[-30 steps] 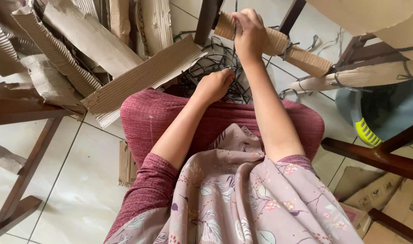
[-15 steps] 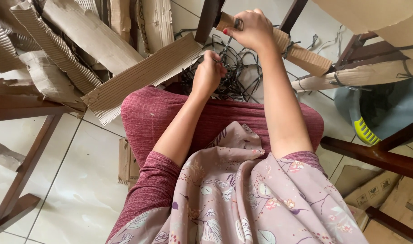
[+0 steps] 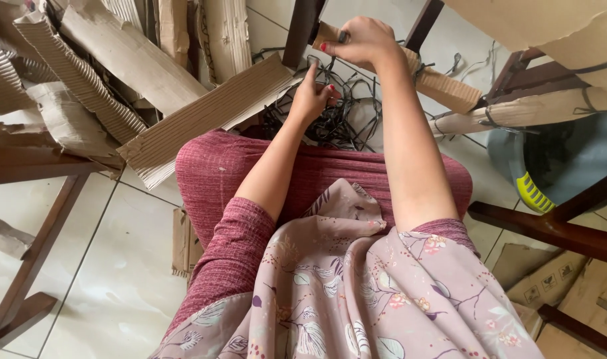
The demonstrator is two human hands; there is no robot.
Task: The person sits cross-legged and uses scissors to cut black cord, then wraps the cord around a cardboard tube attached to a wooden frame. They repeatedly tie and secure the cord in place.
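Two hands work above a tangle of thin black plastic straps (image 3: 330, 123) lying on the white tiled floor just past the knees. The right hand (image 3: 360, 41) is clenched around a brown rolled tube of corrugated cardboard (image 3: 443, 83), whose free end slants away to the right of its fingers. The left hand (image 3: 311, 98) sits just below and to the left, its fingers pinching one black strap and drawing it up toward the roll; the strap's far end is lost in the tangle. A flat slab of corrugated cardboard (image 3: 203, 116) lies just left of the left fingers, more torn pieces beyond it. To do this well, I judge the roll should stay gripped tight so it cannot spring open, while the strap is pulled free of the tangle, kept flat and laid square across the tube near the right fingers
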